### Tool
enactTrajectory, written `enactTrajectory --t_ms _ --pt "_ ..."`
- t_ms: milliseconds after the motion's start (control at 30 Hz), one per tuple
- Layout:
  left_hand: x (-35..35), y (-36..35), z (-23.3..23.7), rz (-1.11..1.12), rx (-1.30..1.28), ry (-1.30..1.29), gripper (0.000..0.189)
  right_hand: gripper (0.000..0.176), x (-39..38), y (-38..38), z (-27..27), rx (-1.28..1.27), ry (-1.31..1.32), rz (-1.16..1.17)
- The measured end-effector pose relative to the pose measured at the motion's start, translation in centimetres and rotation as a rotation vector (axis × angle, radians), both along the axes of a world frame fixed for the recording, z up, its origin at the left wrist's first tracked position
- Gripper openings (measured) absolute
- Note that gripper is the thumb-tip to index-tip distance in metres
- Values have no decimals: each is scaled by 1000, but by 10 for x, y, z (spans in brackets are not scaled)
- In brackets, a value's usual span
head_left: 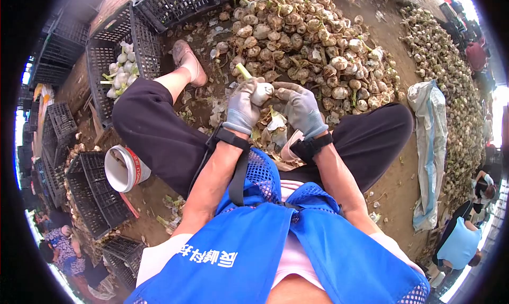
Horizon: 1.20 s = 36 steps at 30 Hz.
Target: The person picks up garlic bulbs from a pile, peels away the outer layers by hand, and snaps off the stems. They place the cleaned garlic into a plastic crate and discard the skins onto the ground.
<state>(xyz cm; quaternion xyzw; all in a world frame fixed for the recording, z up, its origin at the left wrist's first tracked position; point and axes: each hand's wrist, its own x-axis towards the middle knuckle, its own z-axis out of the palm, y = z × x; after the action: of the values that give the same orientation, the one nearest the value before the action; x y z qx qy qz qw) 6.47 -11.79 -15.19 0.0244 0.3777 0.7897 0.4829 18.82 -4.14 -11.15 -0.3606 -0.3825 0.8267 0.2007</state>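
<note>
A white garlic bulb (261,94) with a short green stem is held up in front of the large heap of unpeeled garlic (297,39). My left hand (245,103), in a grey glove, is closed round the bulb and its stem side. On the bulb's other side, my right hand (300,107), also gloved, has its fingers pinched at the bulb's edge. Loose papery skins (275,122) lie on the ground just below my hands, between my legs.
A black crate (108,49) with several white garlic bulbs (123,73) stands beyond my left leg. Nearer are a white bucket (121,169) and another black crate (95,192). On the right lie a plastic sack (428,145) and a long garlic pile (450,86). Other people (458,243) sit at the edges.
</note>
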Motion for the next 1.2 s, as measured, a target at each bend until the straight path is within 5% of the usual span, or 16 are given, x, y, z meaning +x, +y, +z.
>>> enactTrajectory --t_ms 133,267,333,400,467,500,533,633,733,767,1067,1200 --pt "1 1 9 31 49 -56 19 23 1 0 7 -72 151 -41" --pt "6 0 31 23 -177 151 18 28 -5 -10 16 196 -152 -73" --pt "10 2 37 12 -302 463 17 33 -11 -11 -4 788 -283 -70" --pt "16 3 37 70 -281 569 17 35 -12 -8 -6 802 -354 -68" --pt "14 3 18 203 -209 1074 16 31 -13 -6 -6 754 -433 -21" --pt "18 3 23 233 -147 1026 15 29 -14 -8 -11 939 -466 -40" --pt "19 1 27 228 -150 1024 15 29 -13 -7 -15 933 -470 -40" --pt "19 -5 46 -23 -299 385 13 28 -8 -4 -21 904 -429 -36" --pt "14 -2 41 37 -32 143 17 30 0 8 -15 153 -217 -87" --pt "12 -3 39 33 -5 181 19 31 7 10 -11 -17 -41 -89" --pt "9 -2 29 -101 -144 398 20 23 5 -1 21 125 -180 -21" --pt "8 -5 35 -95 -116 318 20 26 11 3 17 6 -27 15"
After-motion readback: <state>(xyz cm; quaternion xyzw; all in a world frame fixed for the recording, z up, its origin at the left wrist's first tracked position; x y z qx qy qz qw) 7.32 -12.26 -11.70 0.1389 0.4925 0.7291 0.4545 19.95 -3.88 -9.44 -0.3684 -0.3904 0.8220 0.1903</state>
